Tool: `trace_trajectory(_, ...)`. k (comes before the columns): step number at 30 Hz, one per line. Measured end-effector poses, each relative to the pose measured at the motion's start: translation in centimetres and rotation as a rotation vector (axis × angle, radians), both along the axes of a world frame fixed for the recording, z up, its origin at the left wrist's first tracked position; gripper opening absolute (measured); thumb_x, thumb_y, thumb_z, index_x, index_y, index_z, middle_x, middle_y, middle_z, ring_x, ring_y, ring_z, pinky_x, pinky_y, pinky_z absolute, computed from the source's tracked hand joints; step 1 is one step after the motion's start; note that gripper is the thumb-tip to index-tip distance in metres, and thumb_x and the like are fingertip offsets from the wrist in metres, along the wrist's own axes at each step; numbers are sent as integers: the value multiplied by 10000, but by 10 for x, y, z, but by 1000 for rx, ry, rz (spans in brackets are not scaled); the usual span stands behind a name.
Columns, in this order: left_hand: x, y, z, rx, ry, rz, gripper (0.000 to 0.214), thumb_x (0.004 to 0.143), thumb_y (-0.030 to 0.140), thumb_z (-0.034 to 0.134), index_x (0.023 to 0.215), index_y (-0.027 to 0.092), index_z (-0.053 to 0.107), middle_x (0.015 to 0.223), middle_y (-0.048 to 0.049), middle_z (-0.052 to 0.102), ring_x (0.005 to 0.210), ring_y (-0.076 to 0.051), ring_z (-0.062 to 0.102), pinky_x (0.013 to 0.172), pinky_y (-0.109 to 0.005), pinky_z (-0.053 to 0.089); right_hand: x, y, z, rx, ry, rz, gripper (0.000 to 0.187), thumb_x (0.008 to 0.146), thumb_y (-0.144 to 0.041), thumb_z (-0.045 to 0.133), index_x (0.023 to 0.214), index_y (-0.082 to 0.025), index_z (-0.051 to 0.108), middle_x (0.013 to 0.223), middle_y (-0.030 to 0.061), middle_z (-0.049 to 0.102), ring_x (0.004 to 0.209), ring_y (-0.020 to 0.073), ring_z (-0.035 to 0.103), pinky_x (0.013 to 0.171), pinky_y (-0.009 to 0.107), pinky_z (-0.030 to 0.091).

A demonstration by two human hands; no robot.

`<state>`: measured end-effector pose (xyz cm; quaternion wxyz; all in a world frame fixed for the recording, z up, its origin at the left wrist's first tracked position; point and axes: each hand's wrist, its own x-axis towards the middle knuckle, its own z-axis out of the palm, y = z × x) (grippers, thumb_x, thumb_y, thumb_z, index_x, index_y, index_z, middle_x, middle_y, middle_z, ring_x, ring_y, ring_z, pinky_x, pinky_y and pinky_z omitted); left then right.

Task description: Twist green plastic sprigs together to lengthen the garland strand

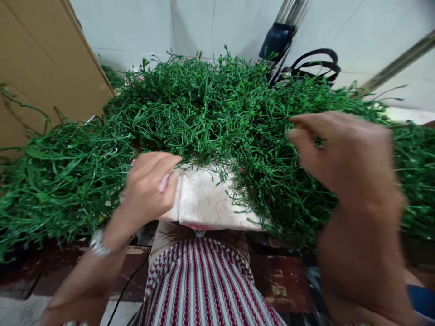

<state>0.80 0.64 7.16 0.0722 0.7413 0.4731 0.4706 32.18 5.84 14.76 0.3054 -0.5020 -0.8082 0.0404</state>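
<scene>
A big heap of green plastic sprigs (pixel 204 108) covers the work surface in front of me. My left hand (pixel 149 185) rests at the heap's near edge, fingers curled together, touching a pale patterned cloth (pixel 207 203) that lies under the greenery. My right hand (pixel 343 154) hovers over the right side of the heap, blurred by motion, thumb and fingers drawn toward a pinch among the strands. What either hand holds, if anything, does not show. A metal watch (pixel 98 244) sits on my left wrist.
A brown cardboard box (pixel 44 63) leans at the back left. A dark blue machine part with black straps (pixel 292 54) and metal poles (pixel 397 63) stand behind the heap against a white tiled wall. A dark wooden edge (pixel 282 280) and my striped clothing (pixel 204 290) lie below.
</scene>
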Motion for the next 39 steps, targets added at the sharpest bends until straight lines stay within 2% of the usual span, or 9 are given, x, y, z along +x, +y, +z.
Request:
trace_trajectory(5,42,57,-19,-147,475,-28,214,756,111,445,850,127,636,851,-114,613,870,-253,562,798,-389,422,-107,34,-38,-48,-298,-17,561,825,-355,566,1311,-121,413,1080,137,612,905,263,613,804,400,460)
trace_trajectory(11,20,65,-34,-240,516,85,241,792,147,406,900,128,621,981,-111,587,926,-225,560,851,-360,431,-130,48,-70,-127,-358,-37,404,804,-181,470,1207,-150,497,929,105,659,768,232,627,671,326,441)
trace_trajectory(14,11,68,-40,-255,495,125,306,795,144,416,1042,123,595,1132,-119,553,1010,-227,551,879,-354,432,-112,46,-50,-63,8,41,339,777,-159,475,1096,-201,582,815,28,649,641,139,571,583,255,410)
trace_trajectory(18,12,76,-44,-288,511,168,338,804,173,439,1107,152,587,1205,-115,542,1039,-250,555,876,-380,430,-80,29,-10,-82,801,260,286,766,-155,483,1017,-233,596,788,-9,574,563,74,489,388,166,245)
trace_trajectory(21,14,77,-43,-295,415,168,317,802,179,447,1070,149,613,1152,-118,575,1025,-249,564,866,-381,430,-66,0,-6,-116,1015,382,291,761,-110,485,994,-249,591,771,-15,572,610,82,516,369,158,252)
trace_trajectory(25,18,61,-38,-339,-55,58,215,793,195,467,877,133,655,930,-84,641,905,-198,584,839,-330,438,-73,-40,-52,-243,525,386,302,751,-56,519,992,-215,607,835,-2,620,683,93,571,542,191,438)
trace_trajectory(30,48,25,-46,-782,-717,-350,286,745,263,583,1005,147,615,894,-46,647,788,-140,587,727,-249,461,-102,-62,-123,-182,213,441,312,734,-59,465,1004,-165,579,877,52,653,768,145,595,708,258,490)
trace_trajectory(35,60,2,-63,-838,-822,-213,144,713,210,581,802,119,648,731,-22,625,649,-96,541,624,-199,423,-110,-71,-148,-119,36,492,297,702,-42,433,936,-140,589,779,65,595,721,160,536,658,268,477)
trace_trajectory(39,43,-11,-66,-917,-665,-254,231,716,221,602,928,138,641,855,-34,657,747,-121,574,690,-221,442,-113,-81,-156,-115,48,604,267,750,-64,450,960,-144,594,880,83,614,831,173,550,755,300,485)
